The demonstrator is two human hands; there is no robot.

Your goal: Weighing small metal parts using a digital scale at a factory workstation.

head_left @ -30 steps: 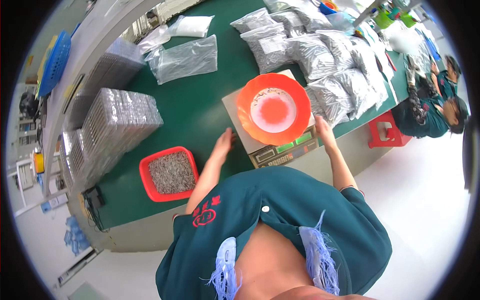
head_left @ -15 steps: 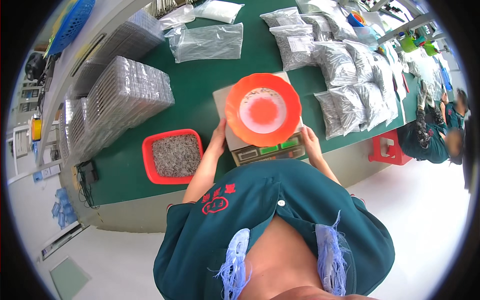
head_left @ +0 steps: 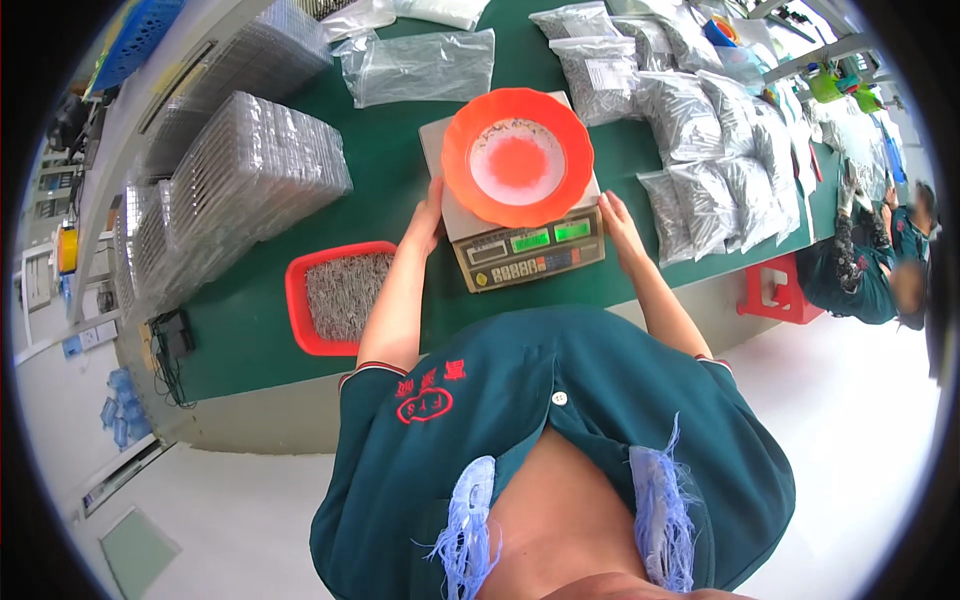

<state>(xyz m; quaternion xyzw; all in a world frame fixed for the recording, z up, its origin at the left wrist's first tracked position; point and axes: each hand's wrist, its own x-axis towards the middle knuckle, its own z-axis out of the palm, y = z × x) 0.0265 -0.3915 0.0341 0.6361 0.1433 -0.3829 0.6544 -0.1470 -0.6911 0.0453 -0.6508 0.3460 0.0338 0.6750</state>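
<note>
The left hand [head_left: 425, 222] and right hand [head_left: 622, 234] are standing apart, touching opposite sides of the scale [head_left: 530, 257]; whether their fingers are curling under its edges is hard to tell. The scale is sitting on the green counter [head_left: 390, 150], bearing a wavy-rimmed orange bowl [head_left: 577, 150]. To its left, a red tray [head_left: 300, 315] is holding thin metal pieces [head_left: 338, 295], partly hiding behind the left forearm [head_left: 397, 310]. Filled clear bags [head_left: 682, 118] are lying rightward, and a flat clear bag [head_left: 418, 68] is lying beyond.
</note>
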